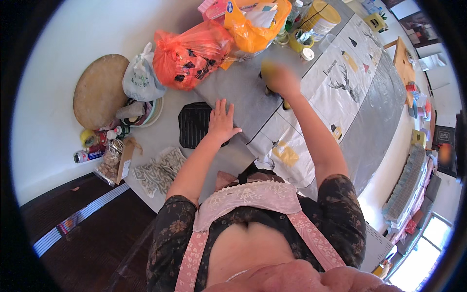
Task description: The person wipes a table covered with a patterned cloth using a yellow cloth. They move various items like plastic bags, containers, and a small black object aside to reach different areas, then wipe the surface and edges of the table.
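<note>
My left hand (220, 123) rests flat, fingers spread, at the right edge of a black striped fabric pad (195, 126) on the grey-covered table. Farther out to the right, my right hand (285, 81) is blurred and closed around a yellow and black thing (269, 69), whose kind I cannot make out. Dark and yellow parts of it show under the hand, near the seam where the grey cover meets a printed plastic tablecloth (343, 69). Left of my left forearm lies a crumpled grey-and-white patterned cloth (160, 171).
Along the wall stand a round wooden board (100, 91), a white bag (143, 78), a red plastic bag (193, 54) and an orange bag (255, 29). A yellow tub (321, 20), bottles and a white-lidded jar (307, 54) stand beyond my right hand. Cans (87, 156) crowd the left corner.
</note>
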Demonstrator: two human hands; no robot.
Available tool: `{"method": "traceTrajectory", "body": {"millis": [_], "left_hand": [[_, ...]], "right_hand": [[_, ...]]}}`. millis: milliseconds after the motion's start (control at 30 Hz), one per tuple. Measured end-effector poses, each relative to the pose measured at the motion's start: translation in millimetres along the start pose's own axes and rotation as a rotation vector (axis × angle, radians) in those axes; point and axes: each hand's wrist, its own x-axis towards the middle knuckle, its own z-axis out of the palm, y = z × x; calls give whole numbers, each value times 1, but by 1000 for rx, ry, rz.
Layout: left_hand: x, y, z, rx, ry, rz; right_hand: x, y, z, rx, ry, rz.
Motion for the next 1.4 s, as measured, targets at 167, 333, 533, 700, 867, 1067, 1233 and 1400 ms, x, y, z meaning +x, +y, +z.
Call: {"method": "traceTrajectory", "body": {"millis": [167,333,533,700,867,1067,1233,1400], "left_hand": [[-1,2,-6,-23,-24,-16],[-1,-2,2,-40,28,4],[-1,-2,5,-56,9,12],[-3,-6,6,-62,61,12],[-13,-12,16,-153,184,54],[-47,-54,65,-344,418,-114],[-64,-137,127,-357,367,-753],[-54,-182,130,-513,18,-1041]], "right_hand": [[74,26,68,-243,31,99],[49,11,77,-242,-45,16],[-57,-17,77,-218,-140,-314],[-176,-47,14,-128,-241,-428],[-268,-17,-20,-155,-324,-333],[-304,29,-54,-94,-89,-10],[-260,5,-59,57,140,114],[-208,-10,-13,-95,128,2]]}}
